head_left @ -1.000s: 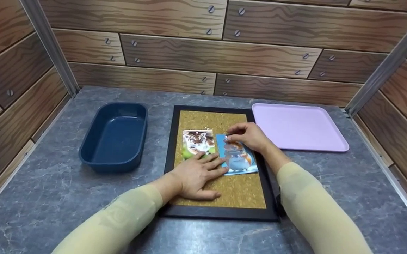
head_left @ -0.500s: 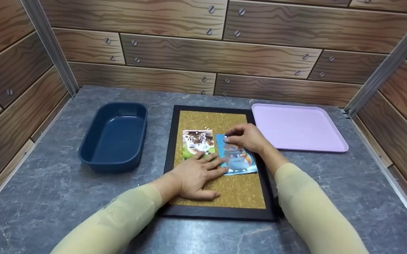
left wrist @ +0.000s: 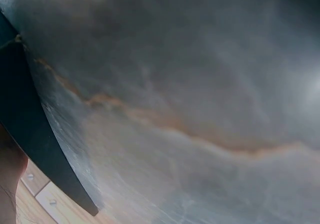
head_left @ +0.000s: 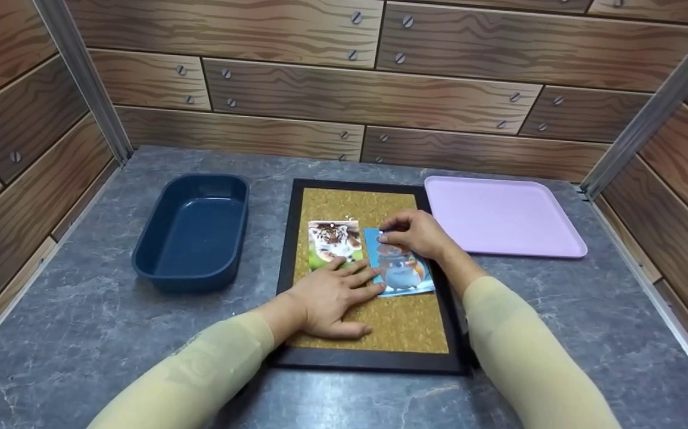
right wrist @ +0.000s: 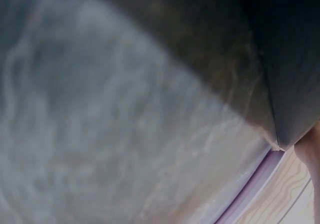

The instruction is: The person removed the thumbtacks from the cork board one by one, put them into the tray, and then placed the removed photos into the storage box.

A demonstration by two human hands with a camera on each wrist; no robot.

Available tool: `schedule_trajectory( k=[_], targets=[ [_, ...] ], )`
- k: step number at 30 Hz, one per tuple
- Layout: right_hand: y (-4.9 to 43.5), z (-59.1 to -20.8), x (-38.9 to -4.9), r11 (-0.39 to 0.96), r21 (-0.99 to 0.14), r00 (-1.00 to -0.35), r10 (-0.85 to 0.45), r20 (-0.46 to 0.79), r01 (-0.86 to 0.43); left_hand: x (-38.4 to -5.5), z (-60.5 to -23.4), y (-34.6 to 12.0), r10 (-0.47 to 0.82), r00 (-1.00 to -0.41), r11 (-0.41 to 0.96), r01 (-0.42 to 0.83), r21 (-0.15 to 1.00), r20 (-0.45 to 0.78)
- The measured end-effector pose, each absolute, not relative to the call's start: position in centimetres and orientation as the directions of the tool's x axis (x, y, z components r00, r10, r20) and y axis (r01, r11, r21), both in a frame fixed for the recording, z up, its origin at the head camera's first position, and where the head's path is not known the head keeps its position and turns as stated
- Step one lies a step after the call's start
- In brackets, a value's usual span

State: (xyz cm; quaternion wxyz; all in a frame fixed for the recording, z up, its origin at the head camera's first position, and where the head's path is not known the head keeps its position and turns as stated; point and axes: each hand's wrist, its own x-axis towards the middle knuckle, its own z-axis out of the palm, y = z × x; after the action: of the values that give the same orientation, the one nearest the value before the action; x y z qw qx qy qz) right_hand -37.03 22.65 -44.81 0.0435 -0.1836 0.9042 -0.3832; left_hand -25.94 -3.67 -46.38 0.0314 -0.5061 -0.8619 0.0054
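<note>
A cork board (head_left: 379,325) in a black frame lies on the table. Fingers spread, my left hand (head_left: 335,298) rests flat across the tiger photo (head_left: 333,241) and the edge of a blue picture card (head_left: 406,274). My right hand (head_left: 418,233) pinches a small, shiny push pin at the card's upper left corner; the fingertips mostly hide it. Another pin (head_left: 332,225) sits at the top of the tiger photo. The wrist views show mainly the tabletop and the dark frame edge, with a sliver of left hand (left wrist: 9,179) and right hand (right wrist: 311,154).
To the left stands a deep blue plastic bin (head_left: 201,277). A flat lilac tray (head_left: 507,217) lies at the right, close against the board's upper right corner. Small clear pins (head_left: 348,218) show on the cork above the tiger photo. Wood-patterned walls (head_left: 296,89) enclose the grey table (head_left: 69,333).
My right hand has shifted slightly down and left at the card's corner, and its forearm has moved a little inward. The left hand, photo and card stay put.
</note>
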Motion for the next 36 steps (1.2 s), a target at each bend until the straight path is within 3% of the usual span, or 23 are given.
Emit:
schedule_trajectory(
  k=[36],
  targets=[
    [22.53,-44.67,-36.95,0.637,-0.715,-0.926,-0.375,0.04,-0.289,-25.87,-46.49,-3.69,0.873,-0.483,0.486,0.873,-0.042,0.058]
  ],
)
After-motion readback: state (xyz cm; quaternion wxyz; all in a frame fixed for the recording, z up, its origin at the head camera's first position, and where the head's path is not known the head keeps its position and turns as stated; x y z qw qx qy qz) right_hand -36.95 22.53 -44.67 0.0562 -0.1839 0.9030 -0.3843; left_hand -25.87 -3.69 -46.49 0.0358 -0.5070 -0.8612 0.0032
